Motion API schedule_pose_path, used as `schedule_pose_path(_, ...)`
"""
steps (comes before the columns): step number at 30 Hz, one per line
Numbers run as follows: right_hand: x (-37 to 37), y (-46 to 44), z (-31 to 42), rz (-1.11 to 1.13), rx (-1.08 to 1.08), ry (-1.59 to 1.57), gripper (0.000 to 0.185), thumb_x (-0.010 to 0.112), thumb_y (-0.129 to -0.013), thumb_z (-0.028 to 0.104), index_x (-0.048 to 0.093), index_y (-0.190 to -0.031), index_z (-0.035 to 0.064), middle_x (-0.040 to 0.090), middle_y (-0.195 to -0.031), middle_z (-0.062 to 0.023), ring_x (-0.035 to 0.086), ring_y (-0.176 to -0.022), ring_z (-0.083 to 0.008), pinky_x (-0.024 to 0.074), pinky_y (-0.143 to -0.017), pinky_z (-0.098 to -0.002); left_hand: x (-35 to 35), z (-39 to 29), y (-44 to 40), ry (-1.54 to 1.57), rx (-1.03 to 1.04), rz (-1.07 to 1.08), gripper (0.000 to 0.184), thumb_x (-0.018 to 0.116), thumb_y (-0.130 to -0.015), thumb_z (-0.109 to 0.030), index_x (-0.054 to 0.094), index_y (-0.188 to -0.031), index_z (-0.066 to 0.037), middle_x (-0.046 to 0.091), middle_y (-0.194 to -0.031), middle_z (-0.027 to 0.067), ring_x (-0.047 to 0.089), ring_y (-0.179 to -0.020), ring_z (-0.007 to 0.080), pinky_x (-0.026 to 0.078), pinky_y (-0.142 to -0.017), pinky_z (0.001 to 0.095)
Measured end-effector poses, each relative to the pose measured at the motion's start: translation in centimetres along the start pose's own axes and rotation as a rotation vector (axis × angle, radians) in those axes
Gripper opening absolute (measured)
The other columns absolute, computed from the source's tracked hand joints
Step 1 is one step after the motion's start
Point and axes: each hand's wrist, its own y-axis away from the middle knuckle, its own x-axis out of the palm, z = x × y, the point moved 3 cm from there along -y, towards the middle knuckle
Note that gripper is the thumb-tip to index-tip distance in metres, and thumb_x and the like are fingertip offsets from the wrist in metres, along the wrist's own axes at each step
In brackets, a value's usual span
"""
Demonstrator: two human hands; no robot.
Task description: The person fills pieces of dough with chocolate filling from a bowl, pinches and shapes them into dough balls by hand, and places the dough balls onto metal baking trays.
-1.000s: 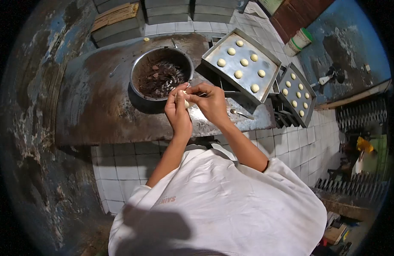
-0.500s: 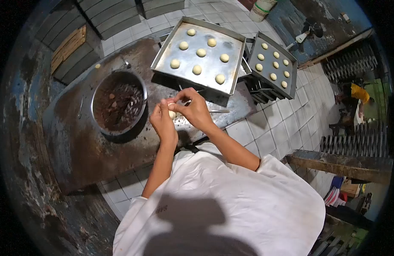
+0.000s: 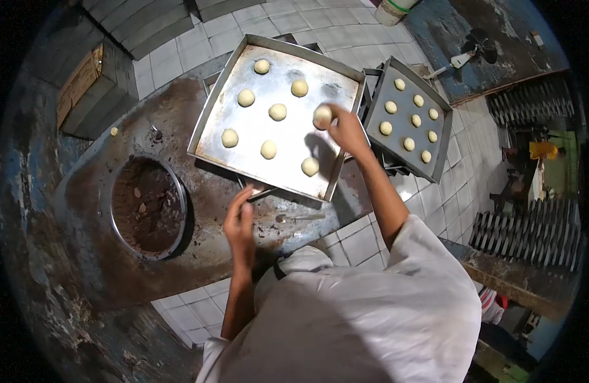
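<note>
My right hand (image 3: 345, 131) is over the right part of the large metal tray (image 3: 208, 121), its thumb and fingers closed on a pale dough ball (image 3: 322, 117). Whether that ball touches the tray cannot be made out. Several other round dough balls (image 3: 278, 112) lie spaced out on the tray. My left hand (image 3: 241, 223) is at the tray's near edge, fingers pointing up and apart; something small and pale near its fingertips is unclear. Left of it stands a round metal bowl (image 3: 181, 210) with dark brown crumbly filling (image 3: 147, 207).
A spoon (image 3: 301, 217) lies on the worn table (image 3: 103, 255) just below the tray. A second tray (image 3: 442, 143) of dough balls sits at the right on a rack. A small dough piece (image 3: 113, 131) is at the far left; a bucket (image 3: 390, 11) stands behind.
My hands have separated from around a dough piece. The right moved up and right over the tray, the left slightly down. The view has shifted, with the bowl now lower and further left.
</note>
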Motion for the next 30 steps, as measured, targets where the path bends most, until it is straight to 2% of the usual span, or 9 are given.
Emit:
schedule_pose_path(2,1.5,-6.2,-6.2,-0.267,-0.125,0.3,0.052,0.07,-0.088,0.015,0.053,-0.134,-0.0036,0.062,-0.128,-0.0251,0.06,-0.118,-0.0429,0.0505,-0.096,-0.044,-2.6,1.6,0.7,-0.056,-0.086,-0.099,0.028,0.058,-0.102,-0.019,0.068,-0.119,0.001,0.065,-0.127,0.0133,0.058,-0.122,0.0241,0.042,-0.106,0.0376)
schedule_pose_path(5,6.5,-10.2,-15.6,-0.267,-0.14,-0.082,0.05,0.065,-0.092,0.017,0.05,-0.136,-0.0036,0.06,-0.129,-0.0258,0.057,-0.12,-0.0417,0.048,-0.101,-0.0455,-5.9,2.7,2.5,-0.131,-0.146,-0.21,0.026,0.06,-0.101,-0.019,0.069,-0.117,0.001,0.066,-0.122,0.0113,0.06,-0.117,0.0219,0.044,-0.103,0.036)
schedule_pose_path(8,5.2,-10.5,-12.2,-0.077,-0.057,0.666,0.042,0.054,-0.1,0.028,0.061,-0.127,-0.0042,0.057,-0.132,-0.0297,0.054,-0.127,-0.0418,0.0441,-0.106,-0.049,-9.3,3.9,4.4,-0.164,-0.21,-0.373,0.025,0.061,-0.101,-0.018,0.069,-0.115,0.001,0.067,-0.119,0.0102,0.06,-0.114,0.0205,0.043,-0.102,0.035)
schedule_pose_path(11,3.6,-13.4,-10.2,0.05,0.224,0.548,0.042,0.049,-0.103,0.029,0.064,-0.124,-0.0039,0.054,-0.141,-0.0278,0.051,-0.132,-0.0421,0.0433,-0.107,-0.0512,-9.5,4.5,5.4,-0.049,-0.256,-0.525,0.023,0.062,-0.101,-0.017,0.069,-0.111,0.002,0.069,-0.115,0.01,0.061,-0.11,0.0202,0.042,-0.102,0.0341)
schedule_pose_path(13,6.9,-16.0,-15.0,-0.338,-0.256,0.382,0.046,0.045,-0.104,0.031,0.057,-0.134,-0.0012,0.051,-0.147,-0.0212,0.044,-0.141,-0.0347,0.0346,-0.115,-0.0496,-9.4,5.2,5.7,-0.018,-0.266,-0.552,0.022,0.062,-0.101,-0.016,0.069,-0.11,0.002,0.069,-0.114,0.0098,0.061,-0.11,0.0201,0.043,-0.101,0.034)
schedule_pose_path(18,8.2,-14.7,-15.0,-0.334,-0.155,0.436,0.054,0.039,-0.106,0.039,0.05,-0.143,0.001,0.044,-0.155,-0.0172,0.034,-0.147,-0.0328,0.0226,-0.121,-0.0527,-8.1,5.4,5.7,-0.032,-0.203,-0.482,0.021,0.062,-0.101,-0.015,0.069,-0.11,0.002,0.069,-0.113,0.0096,0.062,-0.106,0.0187,0.044,-0.098,0.0321)
schedule_pose_path(21,6.9,-14.1,-12.3,-0.407,-0.26,0.595,0.048,0.053,-0.101,0.036,0.055,-0.138,0.0052,0.056,-0.142,-0.0126,0.046,-0.137,-0.0299,0.0221,-0.116,-0.062,-6.9,5.0,4.9,0.006,-0.219,-0.499,0.02,0.063,-0.1,-0.015,0.069,-0.108,0.002,0.069,-0.111,0.009,0.062,-0.104,0.0176,0.046,-0.095,0.031)
schedule_pose_path(24,7.4,-12.1,-7.0,-0.185,-0.488,0.595,0.037,0.065,-0.093,0.032,0.061,-0.123,0.0098,0.063,-0.122,-0.0065,0.053,-0.123,-0.0262,0.0287,-0.112,-0.0556,-6.4,3.8,3.9,-0.006,-0.206,-0.499,0.018,0.063,-0.1,-0.014,0.069,-0.107,0.002,0.069,-0.109,0.0081,0.063,-0.101,0.0167,0.047,-0.093,0.0297)
schedule_pose_path(30,8.2,-13.0,-6.4,0.0,-0.132,0.472,0.022,0.066,-0.093,0.022,0.068,-0.109,0.0066,0.07,-0.104,-0.006,0.06,-0.11,-0.0215,0.0341,-0.104,-0.0497,-2.8,2.2,-2.1,-0.068,-0.044,-0.289,0.017,0.061,-0.1,-0.01,0.07,-0.107,0.003,0.069,-0.106,0.0068,0.063,-0.1,0.0151,0.048,-0.091,0.0284)
